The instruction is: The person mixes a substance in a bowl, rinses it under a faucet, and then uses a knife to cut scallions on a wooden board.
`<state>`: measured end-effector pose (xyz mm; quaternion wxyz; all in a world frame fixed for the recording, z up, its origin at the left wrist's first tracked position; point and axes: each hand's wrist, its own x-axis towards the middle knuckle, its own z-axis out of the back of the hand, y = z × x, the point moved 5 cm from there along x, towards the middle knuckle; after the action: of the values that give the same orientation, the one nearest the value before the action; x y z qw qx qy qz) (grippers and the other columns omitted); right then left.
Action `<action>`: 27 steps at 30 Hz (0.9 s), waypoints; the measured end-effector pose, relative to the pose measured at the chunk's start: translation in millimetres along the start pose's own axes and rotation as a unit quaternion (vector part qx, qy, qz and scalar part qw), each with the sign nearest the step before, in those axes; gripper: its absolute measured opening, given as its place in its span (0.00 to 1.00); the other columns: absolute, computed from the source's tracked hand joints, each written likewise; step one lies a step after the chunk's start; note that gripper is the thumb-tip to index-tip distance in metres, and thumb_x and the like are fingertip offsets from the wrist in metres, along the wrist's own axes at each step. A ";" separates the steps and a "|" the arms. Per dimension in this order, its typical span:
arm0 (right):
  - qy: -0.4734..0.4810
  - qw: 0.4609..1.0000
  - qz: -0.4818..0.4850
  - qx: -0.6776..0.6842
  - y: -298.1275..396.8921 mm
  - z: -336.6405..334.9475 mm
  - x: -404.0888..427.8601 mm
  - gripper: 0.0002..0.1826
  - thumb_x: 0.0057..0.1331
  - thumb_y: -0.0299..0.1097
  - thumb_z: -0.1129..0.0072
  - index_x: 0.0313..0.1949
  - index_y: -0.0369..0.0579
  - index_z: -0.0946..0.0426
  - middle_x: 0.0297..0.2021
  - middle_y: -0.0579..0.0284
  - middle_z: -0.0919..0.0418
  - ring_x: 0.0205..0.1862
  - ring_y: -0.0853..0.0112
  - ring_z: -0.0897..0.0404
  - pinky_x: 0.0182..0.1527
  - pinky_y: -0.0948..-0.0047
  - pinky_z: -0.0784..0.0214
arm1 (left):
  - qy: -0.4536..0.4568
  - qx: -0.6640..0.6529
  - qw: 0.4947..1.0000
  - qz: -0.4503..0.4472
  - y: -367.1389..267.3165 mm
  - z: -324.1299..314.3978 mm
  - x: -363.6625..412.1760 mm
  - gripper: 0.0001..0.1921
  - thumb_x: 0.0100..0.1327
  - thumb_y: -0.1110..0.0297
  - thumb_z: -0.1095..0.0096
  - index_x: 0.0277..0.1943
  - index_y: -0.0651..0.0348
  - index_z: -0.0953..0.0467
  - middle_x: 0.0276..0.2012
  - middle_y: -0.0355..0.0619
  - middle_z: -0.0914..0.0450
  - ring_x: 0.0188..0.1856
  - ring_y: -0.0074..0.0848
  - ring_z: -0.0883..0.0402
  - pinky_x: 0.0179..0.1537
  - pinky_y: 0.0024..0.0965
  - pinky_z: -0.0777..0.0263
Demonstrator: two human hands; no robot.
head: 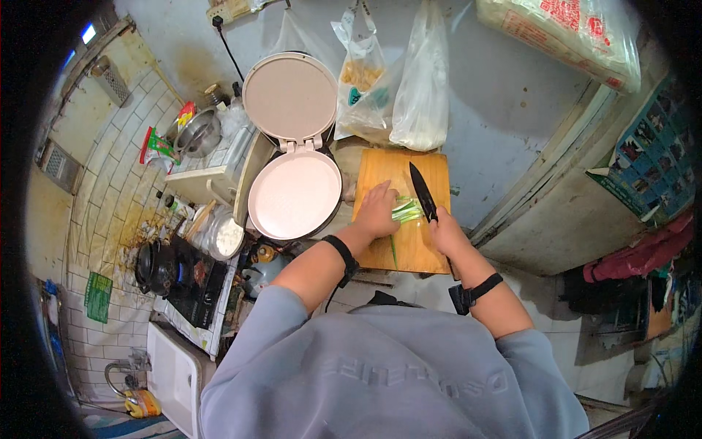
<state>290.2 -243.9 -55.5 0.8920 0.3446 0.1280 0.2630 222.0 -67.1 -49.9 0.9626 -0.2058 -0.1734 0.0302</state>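
On a wooden cutting board (pixel 422 255), my left hand (pixel 377 210) presses down on a bunch of green onions (pixel 407 210), its fingers curled over their left part. Cut ends of the onions stick out to the right of that hand. My right hand (pixel 447 233) grips the handle of a kitchen knife with a black blade (pixel 421 186). The blade points away from me, just right of the onion ends; whether it touches them I cannot tell. One thin green leaf (pixel 394 252) lies below my left hand, towards the board's near edge.
Left of the board stands an open electric griddle (pixel 295 192) with its round lid raised. Plastic bags (pixel 421 82) hang on the wall behind. Further left, a black pot (pixel 156 268) sits on a gas stove (pixel 200 291) with a blue flame, near a white sink (pixel 173 378).
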 end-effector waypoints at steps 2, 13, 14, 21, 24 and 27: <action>0.045 0.998 -0.043 0.004 10.6 7.5 -5.4 0.12 0.66 0.31 0.53 0.44 0.34 0.35 0.34 0.29 0.23 0.40 0.37 0.22 0.44 0.45 0.30 | -0.003 0.016 1.000 0.019 7.5 -0.9 3.2 0.28 0.47 0.70 0.32 0.55 0.61 0.27 0.60 0.58 0.30 0.66 0.48 0.36 0.67 0.46 0.43; 0.120 0.983 -0.055 -0.129 23.2 -3.4 -16.2 0.13 0.67 0.32 0.56 0.47 0.36 0.33 0.39 0.31 0.21 0.44 0.42 0.20 0.47 0.47 0.29 | 0.035 -0.124 0.990 -0.061 2.8 -15.6 -16.7 0.11 0.56 0.78 0.38 0.44 0.65 0.21 0.43 0.54 0.21 0.48 0.47 0.22 0.53 0.42 0.28; 0.106 0.982 -0.055 -0.143 22.4 -4.3 -14.2 0.12 0.66 0.30 0.56 0.46 0.37 0.33 0.38 0.31 0.21 0.44 0.42 0.20 0.46 0.46 0.29 | 0.033 -0.124 0.990 -0.061 3.7 -18.4 -16.4 0.11 0.56 0.78 0.38 0.44 0.65 0.21 0.43 0.54 0.21 0.48 0.47 0.22 0.53 0.42 0.28; 0.130 0.976 -0.027 -0.174 28.6 -26.1 16.9 0.15 0.68 0.32 0.60 0.50 0.37 0.34 0.41 0.33 0.20 0.47 0.42 0.20 0.48 0.48 0.28 | 0.018 -0.105 0.990 -0.098 2.8 -19.5 -19.0 0.10 0.56 0.78 0.40 0.42 0.65 0.20 0.40 0.53 0.20 0.47 0.44 0.22 0.52 0.39 0.27; 0.116 0.981 0.001 -0.156 21.1 -21.2 22.4 0.15 0.67 0.32 0.57 0.49 0.36 0.35 0.41 0.33 0.21 0.46 0.42 0.21 0.47 0.48 0.29 | 0.017 -0.086 0.988 -0.125 0.8 -22.1 -22.3 0.09 0.57 0.77 0.41 0.41 0.64 0.20 0.40 0.51 0.19 0.46 0.44 0.22 0.52 0.39 0.27; 0.098 0.989 0.015 -0.110 16.6 -9.5 19.3 0.14 0.66 0.31 0.54 0.48 0.36 0.35 0.38 0.32 0.21 0.44 0.41 0.20 0.45 0.47 0.29 | 0.010 -0.076 0.990 -0.121 -1.4 -22.6 -26.8 0.08 0.58 0.75 0.41 0.40 0.64 0.19 0.41 0.51 0.19 0.46 0.43 0.22 0.52 0.39 0.27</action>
<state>296.1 -217.6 -52.0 0.9036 0.2185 0.1799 0.3215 204.6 -80.5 -77.3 0.9424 -0.2565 -0.1889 -0.1019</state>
